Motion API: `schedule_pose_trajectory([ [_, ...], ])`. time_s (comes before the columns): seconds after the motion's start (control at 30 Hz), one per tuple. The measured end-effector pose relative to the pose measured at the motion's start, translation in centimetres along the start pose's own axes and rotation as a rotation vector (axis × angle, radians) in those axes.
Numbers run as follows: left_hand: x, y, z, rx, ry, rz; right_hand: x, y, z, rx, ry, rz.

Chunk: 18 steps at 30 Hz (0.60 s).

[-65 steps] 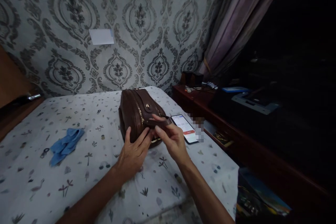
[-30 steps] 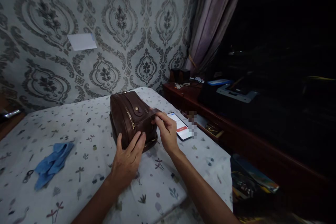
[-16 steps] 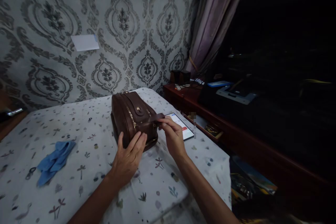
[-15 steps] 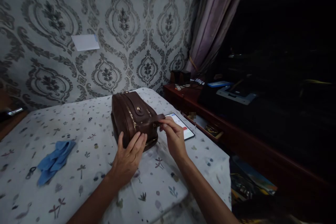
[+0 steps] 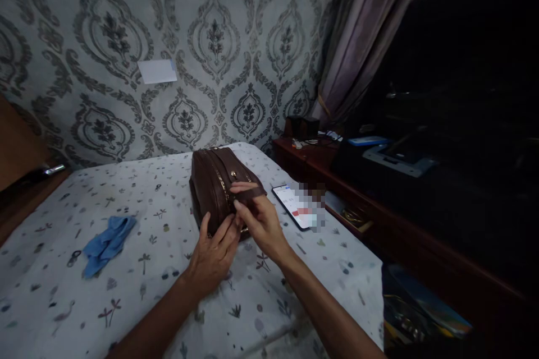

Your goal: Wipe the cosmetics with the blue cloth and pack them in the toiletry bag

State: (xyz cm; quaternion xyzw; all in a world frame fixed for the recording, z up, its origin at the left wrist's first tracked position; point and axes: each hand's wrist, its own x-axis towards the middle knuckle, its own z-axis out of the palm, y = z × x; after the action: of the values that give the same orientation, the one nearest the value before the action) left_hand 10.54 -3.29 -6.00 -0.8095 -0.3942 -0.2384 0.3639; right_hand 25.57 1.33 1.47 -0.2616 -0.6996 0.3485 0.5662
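Note:
A brown leather toiletry bag [image 5: 209, 185] with gold zippers stands on the patterned white cloth. Against its near end rests my left hand [image 5: 215, 252], fingers laid on the leather and the outermost one spread apart. My right hand [image 5: 263, 224] is at the bag's near right, beside the zipper. Its thumb and fingers close around a short brown strap [image 5: 251, 193] at that end. The right fingertips are close to the zipper's end; whether they touch the zipper pull is hard to see.
A phone [image 5: 290, 205] with a lit screen lies right of the bag. To the left is a crumpled blue cloth [image 5: 108, 244]. A dark red desk [image 5: 303, 154] with a partly open drawer [image 5: 351, 216] stands on the right. Patterned wallpaper [image 5: 214, 45] backs the table.
My right hand has moved left across the bag's end towards the zipper, bringing the strap over with it. My left hand stays against the bag. The view has shifted slightly left.

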Motion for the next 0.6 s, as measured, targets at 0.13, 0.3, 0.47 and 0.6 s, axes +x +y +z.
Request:
schedule_pose_trajectory([
  [0.13, 0.0, 0.0, -0.1, 0.001, -0.015, 0.002, 0.4, -0.1, 0.6, 0.216, -0.013, 0.142],
  [0.3, -0.1, -0.1, -0.2, -0.011, -0.06, 0.011, 0.3, 0.5, 1.2, 0.185, 0.05, 0.213],
  [0.47, -0.2, -0.2, -0.1, -0.027, -0.043, 0.006, -0.1, 0.4, 0.7, 0.175, 0.004, 0.205],
  [0.6, 0.0, -0.2, -0.3, -0.06, -0.015, 0.001, -1.7, 0.2, -1.8, 0.131, -0.119, 0.131],
])
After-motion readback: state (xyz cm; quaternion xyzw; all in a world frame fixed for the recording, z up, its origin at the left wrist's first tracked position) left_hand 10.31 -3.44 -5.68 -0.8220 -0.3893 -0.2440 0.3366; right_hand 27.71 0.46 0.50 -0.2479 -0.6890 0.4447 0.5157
